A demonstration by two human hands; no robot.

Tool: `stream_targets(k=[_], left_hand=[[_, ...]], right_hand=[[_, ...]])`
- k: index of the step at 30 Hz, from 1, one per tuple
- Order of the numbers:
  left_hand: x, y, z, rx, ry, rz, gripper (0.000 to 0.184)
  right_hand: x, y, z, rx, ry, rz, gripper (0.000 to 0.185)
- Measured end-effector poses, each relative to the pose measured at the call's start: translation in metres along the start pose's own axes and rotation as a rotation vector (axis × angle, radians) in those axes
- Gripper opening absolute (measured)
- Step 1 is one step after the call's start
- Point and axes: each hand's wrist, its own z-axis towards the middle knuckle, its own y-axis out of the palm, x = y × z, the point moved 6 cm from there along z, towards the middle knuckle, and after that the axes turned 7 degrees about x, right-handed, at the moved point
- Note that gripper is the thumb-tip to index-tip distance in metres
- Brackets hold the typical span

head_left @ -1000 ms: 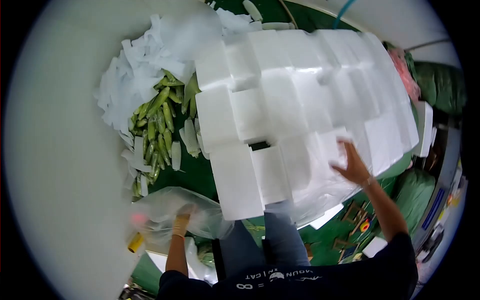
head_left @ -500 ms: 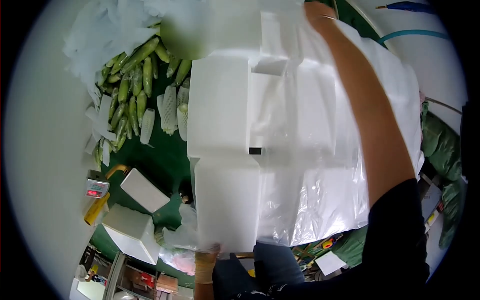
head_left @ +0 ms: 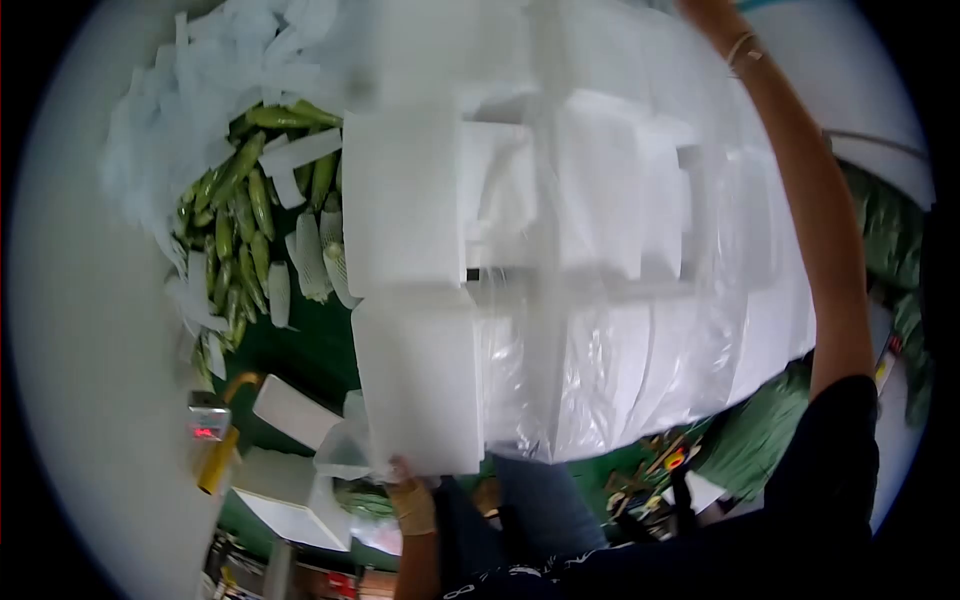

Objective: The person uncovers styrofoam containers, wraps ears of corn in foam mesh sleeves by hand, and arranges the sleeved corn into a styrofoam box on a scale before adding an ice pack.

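Observation:
A big stack of white foam boxes (head_left: 415,380) fills the middle of the view, much of it under clear plastic film (head_left: 590,370). My left hand (head_left: 408,490), with a beige wrap at the wrist, is closed at the lower left corner of the stack. Its thumb shows against the foam edge, while the other fingers are mostly hidden. My right arm stretches along the right side of the stack. At the top edge of the view is my right hand (head_left: 708,18), beside the far end of the plastic. Its fingers are cut off and blurred.
Green corn cobs (head_left: 235,215) lie on the green floor at left, near white foam netting (head_left: 312,255) and crumpled white sheets (head_left: 225,80). Lower left are a scale display (head_left: 207,418), a yellow tube (head_left: 216,462) and a white box (head_left: 295,500). Green sacking (head_left: 755,440) lies at right.
My right hand has moved farther right and toward the top edge. The boxes have shifted left and up in view, and more show through the plastic. My left hand stays at the corner.

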Motion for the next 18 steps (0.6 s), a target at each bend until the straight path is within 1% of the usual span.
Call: stream_targets(k=[1,2,3,4,5,6,7,8,9,10,11,12,13,14,15,16,17,18], left_hand=[[0.016,-0.003,0.012,0.09,0.11,0.189,0.028],[0.03,-0.003,0.022,-0.012,0.003,-0.074,0.04],[0.053,-0.009,0.03,-0.07,-0.038,-0.208,0.047],[0.077,-0.015,0.037,-0.125,-0.085,-0.34,0.055],[0.101,-0.009,0.039,-0.37,-0.32,-0.634,0.051],[0.13,-0.003,0.032,-0.623,-0.565,-0.915,0.047],[0.159,0.003,0.016,-0.886,-0.818,-1.177,0.044],[0.184,0.006,0.005,-1.04,-0.691,-1.08,0.032],[0.212,0.012,-0.013,-1.186,-0.565,-0.981,0.022],[0.246,0.018,-0.038,-1.019,0.185,-0.891,0.026],[0.274,0.017,-0.081,-0.774,0.903,-0.732,0.03],[0.296,0.022,-0.112,-1.111,0.875,-0.763,0.031],[0.314,0.011,-0.137,-1.45,0.821,-0.782,0.033],[0.328,-0.018,-0.13,-1.472,0.824,-0.776,0.033],[0.344,-0.055,-0.092,-1.159,0.819,-0.794,0.032],[0.352,-0.076,-0.051,-0.84,0.803,-0.802,0.032],[0.347,-0.079,-0.004,-0.68,0.765,-0.829,0.046],[0.341,-0.081,0.041,-0.521,0.721,-0.847,0.061]], right_hand=[[-0.025,-0.038,-0.016,0.112,0.249,0.318,0.04],[-0.052,-0.079,-0.034,0.303,0.457,0.659,0.072],[-0.089,-0.09,-0.069,0.052,0.553,0.674,0.085],[-0.129,-0.112,-0.096,-0.084,0.48,0.75,0.088],[-0.163,-0.134,-0.12,-0.43,0.52,0.781,0.094],[-0.176,-0.147,-0.146,-0.562,0.569,0.696,0.099],[-0.174,-0.149,-0.173,-0.595,0.653,0.577,0.096],[-0.166,-0.146,-0.201,-0.599,0.673,0.449,0.098],[-0.158,-0.145,-0.231,-0.671,0.685,0.396,0.09],[-0.158,-0.135,-0.271,-0.679,0.556,0.323,0.085],[-0.16,-0.129,-0.309,-0.686,0.434,0.253,0.081],[-0.154,-0.138,-0.326,-0.727,0.317,0.166,0.08],[-0.145,-0.152,-0.341,-0.769,0.193,0.081,0.08],[-0.126,-0.157,-0.359,-0.815,0.17,-0.069,0.081],[-0.1,-0.156,-0.371,-0.718,0.155,-0.149,0.081],[-0.07,-0.146,-0.379,-0.692,0.092,-0.343,0.079],[-0.032,-0.14,-0.38,-0.581,0.024,-0.527,0.074],[0.008,-0.146,-0.368,-0.663,0.013,-0.639,0.073]])
